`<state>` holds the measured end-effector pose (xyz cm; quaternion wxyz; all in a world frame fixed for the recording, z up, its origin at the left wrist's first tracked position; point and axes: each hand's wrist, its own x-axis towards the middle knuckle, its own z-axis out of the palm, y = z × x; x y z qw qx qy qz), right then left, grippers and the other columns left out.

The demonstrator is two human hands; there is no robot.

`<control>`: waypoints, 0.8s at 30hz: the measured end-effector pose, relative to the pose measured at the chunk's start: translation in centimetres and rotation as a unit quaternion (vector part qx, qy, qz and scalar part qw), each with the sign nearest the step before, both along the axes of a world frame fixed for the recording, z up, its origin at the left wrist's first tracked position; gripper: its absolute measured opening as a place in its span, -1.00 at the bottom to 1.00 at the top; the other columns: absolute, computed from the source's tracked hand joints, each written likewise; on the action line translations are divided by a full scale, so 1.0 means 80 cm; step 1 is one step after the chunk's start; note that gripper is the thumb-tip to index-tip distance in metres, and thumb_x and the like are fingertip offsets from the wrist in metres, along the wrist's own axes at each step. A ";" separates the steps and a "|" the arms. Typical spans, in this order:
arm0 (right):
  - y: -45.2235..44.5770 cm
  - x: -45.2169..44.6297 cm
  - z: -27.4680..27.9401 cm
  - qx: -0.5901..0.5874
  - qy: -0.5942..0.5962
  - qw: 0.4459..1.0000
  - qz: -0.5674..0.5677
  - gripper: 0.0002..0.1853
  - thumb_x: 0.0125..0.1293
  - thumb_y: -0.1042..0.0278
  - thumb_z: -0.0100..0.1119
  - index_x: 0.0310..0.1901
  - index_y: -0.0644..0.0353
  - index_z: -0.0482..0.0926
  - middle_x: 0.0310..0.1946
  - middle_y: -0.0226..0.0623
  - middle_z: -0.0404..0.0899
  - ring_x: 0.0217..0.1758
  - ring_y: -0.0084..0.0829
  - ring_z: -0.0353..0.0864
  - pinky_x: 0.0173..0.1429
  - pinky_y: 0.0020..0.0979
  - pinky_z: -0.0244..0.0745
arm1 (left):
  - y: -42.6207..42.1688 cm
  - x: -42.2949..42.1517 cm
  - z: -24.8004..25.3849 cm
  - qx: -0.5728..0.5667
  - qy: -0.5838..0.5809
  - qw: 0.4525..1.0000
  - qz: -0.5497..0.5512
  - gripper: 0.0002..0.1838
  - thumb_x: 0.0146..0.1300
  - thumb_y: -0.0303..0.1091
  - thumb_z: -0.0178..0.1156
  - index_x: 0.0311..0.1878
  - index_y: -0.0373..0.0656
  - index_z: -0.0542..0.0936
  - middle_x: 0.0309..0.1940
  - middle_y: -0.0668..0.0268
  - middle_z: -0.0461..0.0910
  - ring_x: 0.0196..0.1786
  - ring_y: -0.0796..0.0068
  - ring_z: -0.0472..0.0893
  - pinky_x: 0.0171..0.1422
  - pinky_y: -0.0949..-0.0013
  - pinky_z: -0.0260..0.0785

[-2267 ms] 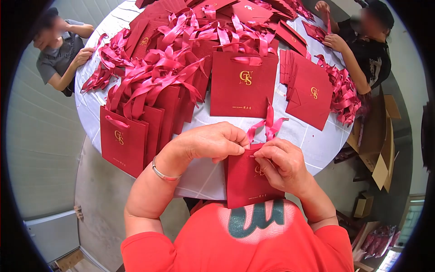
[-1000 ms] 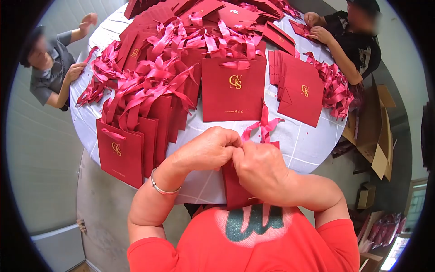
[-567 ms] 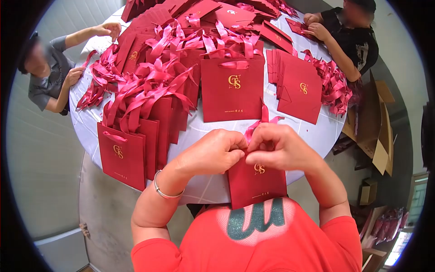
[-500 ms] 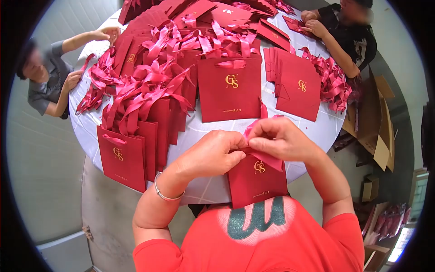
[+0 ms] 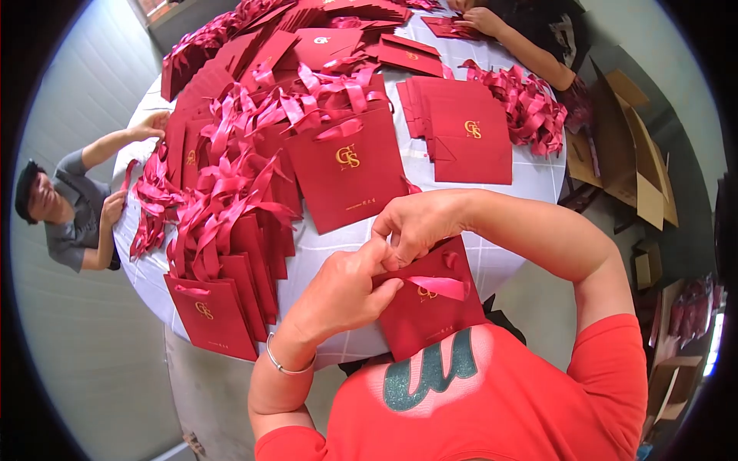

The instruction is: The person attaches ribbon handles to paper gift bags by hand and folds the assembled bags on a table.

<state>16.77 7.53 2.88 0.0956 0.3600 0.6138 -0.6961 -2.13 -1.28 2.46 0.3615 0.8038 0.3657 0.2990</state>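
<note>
Close to my body, a red paper gift bag [image 5: 427, 323] with a gold logo stands at the table edge, tilted. A pink ribbon [image 5: 442, 287] hangs across its front, partly over the logo. At the bag's top left corner my left hand [image 5: 346, 284] pinches the ribbon, thumb toward the loose end. My right hand [image 5: 421, 223] bends over the same corner, its fingertips pressed together against the left ones. The fingers hide the bit of ribbon between them.
Finished-looking red bags with ribbon handles [image 5: 346, 165] crowd the table's middle and left. Flat bags [image 5: 473, 131] and a ribbon heap [image 5: 526, 107] lie to the right. Co-workers sit at left [image 5: 81, 207] and far right [image 5: 530, 46]. Cardboard boxes [image 5: 634, 146] stand beyond the table.
The view has turned, so the table's things sit further left. My right hand has swung over the bag's top left corner, fingers now meeting the left ones; the ribbon lies lower across the front.
</note>
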 end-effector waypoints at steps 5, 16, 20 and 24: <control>-0.009 0.002 -0.009 -0.037 0.016 0.997 -0.062 -0.79 0.12 0.50 0.40 -0.20 0.26 0.60 -0.48 -0.49 0.58 -0.50 -0.71 0.39 -0.47 -0.60 0.18 | -0.002 0.000 0.004 -0.021 0.002 1.000 -0.003 -0.73 0.06 -0.54 0.39 -0.25 -0.26 0.47 -0.53 0.17 0.65 -0.46 0.35 0.67 -0.35 0.38 0.47; -0.014 0.007 -0.025 0.045 0.108 0.942 -0.315 -0.69 0.04 0.59 0.46 -0.21 0.26 0.53 -0.51 -0.37 0.58 -0.58 -0.63 0.49 -0.54 -0.59 0.30 | 0.001 0.000 0.010 -0.057 0.012 0.998 -0.015 -0.72 0.08 -0.54 0.39 -0.18 -0.25 0.51 -0.64 0.27 0.55 -0.57 0.57 0.55 -0.44 0.49 0.37; -0.029 0.009 -0.015 0.106 0.189 0.896 -0.388 -0.75 0.15 0.61 0.42 -0.21 0.26 0.51 -0.47 -0.36 0.61 -0.57 -0.63 0.53 -0.50 -0.59 0.42 | 0.005 0.000 0.004 -0.007 0.034 0.999 -0.038 -0.68 0.12 -0.51 0.36 -0.02 -0.15 0.63 -0.53 0.23 0.64 -0.50 0.44 0.65 -0.37 0.44 0.46; -0.036 0.014 -0.026 0.231 0.210 0.884 -0.347 -0.82 0.24 0.52 0.35 -0.17 0.27 0.54 -0.32 -0.35 0.62 -0.38 -0.66 0.56 -0.40 -0.58 0.42 | 0.006 0.001 -0.001 0.004 0.031 0.998 -0.059 -0.72 0.15 -0.51 0.34 -0.03 -0.16 0.69 -0.39 0.19 0.72 -0.39 0.34 0.72 -0.28 0.38 0.53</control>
